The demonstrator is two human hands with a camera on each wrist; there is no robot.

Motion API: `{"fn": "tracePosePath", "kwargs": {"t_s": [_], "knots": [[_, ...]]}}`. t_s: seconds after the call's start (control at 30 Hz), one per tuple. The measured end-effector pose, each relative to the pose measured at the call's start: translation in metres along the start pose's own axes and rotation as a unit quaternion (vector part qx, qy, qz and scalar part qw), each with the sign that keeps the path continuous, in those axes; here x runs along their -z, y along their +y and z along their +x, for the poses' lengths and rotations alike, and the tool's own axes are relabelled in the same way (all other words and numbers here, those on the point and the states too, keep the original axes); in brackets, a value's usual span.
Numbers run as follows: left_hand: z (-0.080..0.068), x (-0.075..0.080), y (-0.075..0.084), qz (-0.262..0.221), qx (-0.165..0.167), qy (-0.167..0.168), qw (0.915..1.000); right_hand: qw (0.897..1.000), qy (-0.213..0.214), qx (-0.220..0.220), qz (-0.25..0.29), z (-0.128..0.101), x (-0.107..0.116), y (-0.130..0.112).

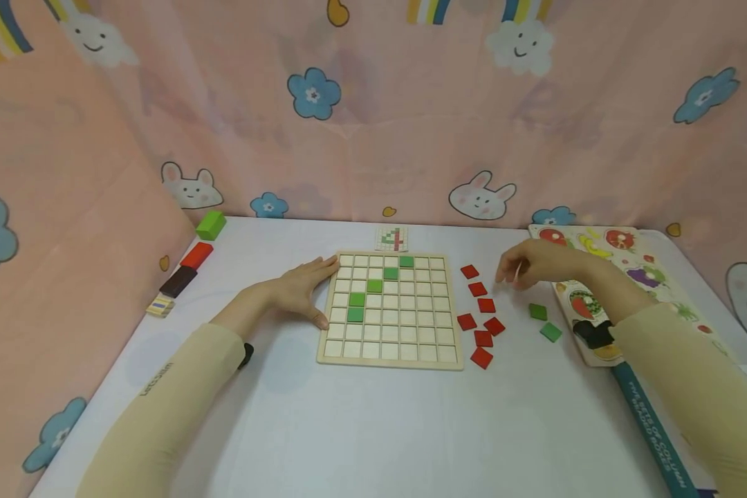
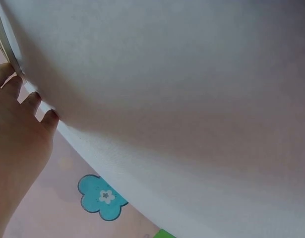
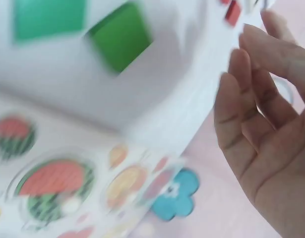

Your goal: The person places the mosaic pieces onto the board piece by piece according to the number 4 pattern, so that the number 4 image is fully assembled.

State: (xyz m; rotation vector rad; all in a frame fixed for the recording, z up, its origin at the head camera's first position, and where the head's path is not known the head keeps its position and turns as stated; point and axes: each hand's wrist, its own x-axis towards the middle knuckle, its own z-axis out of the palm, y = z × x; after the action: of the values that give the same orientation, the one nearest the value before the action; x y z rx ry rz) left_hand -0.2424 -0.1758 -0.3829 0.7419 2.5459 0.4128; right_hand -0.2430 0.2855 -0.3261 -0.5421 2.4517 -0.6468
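Note:
A wooden grid board point(image 1: 391, 364) lies on the white table, with several green square tiles point(image 1: 374, 286) stepping down from upper right to left. My left hand point(image 1: 295, 290) is spread along its left edge, thumb and fingertips at the frame. To the board's right lie several loose red tiles point(image 1: 486, 305) and two green tiles point(image 1: 550, 332). Above the table beyond the red tiles is my right hand point(image 1: 532, 263), its fingers loosely bent with nothing visible between them. In the right wrist view, a green tile point(image 3: 121, 37) lies away from this hand point(image 3: 271, 104).
A small pattern card point(image 1: 391, 239) sits behind the board. At right, a fruit picture board point(image 1: 653, 277) lies under my right forearm, beside a teal box point(image 1: 653, 429). Green point(image 1: 211, 225), red point(image 1: 197, 255) and black blocks point(image 1: 178, 281) line the left edge. Patterned cloth point(image 1: 373, 152) hangs behind.

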Motion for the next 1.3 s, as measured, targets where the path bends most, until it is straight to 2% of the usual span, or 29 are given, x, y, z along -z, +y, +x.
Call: {"fn": "tracePosePath", "kwargs": {"t_s": [0.17, 0.3, 0.53, 0.73, 0.9, 1.3], "knots": [[-0.001, 0.0, 0.001, 0.002, 0.004, -0.001, 1.0, 0.995, -0.09, -0.045, 0.023, -0.012, 0.003, 0.026], [-0.001, 0.001, 0.002, 0.002, 0.007, -0.004, 1.0, 0.991, -0.118, -0.069, 0.013, -0.014, 0.001, 0.035], [0.0, 0.0, 0.001, 0.001, 0.007, -0.004, 1.0, 0.992, -0.09, -0.084, -0.035, -0.014, -0.007, 0.039], [0.0, 0.0, 0.0, -0.001, 0.005, -0.003, 1.0, 0.992, -0.068, -0.072, -0.074, -0.012, -0.012, 0.037], [0.0, 0.0, 0.0, -0.002, 0.001, -0.002, 1.0, 0.995, -0.052, -0.058, -0.07, -0.009, -0.014, 0.033], [0.0, 0.0, 0.0, -0.007, -0.001, 0.0, 1.0, 0.995, -0.021, -0.06, -0.075, -0.009, -0.014, 0.026]]}}
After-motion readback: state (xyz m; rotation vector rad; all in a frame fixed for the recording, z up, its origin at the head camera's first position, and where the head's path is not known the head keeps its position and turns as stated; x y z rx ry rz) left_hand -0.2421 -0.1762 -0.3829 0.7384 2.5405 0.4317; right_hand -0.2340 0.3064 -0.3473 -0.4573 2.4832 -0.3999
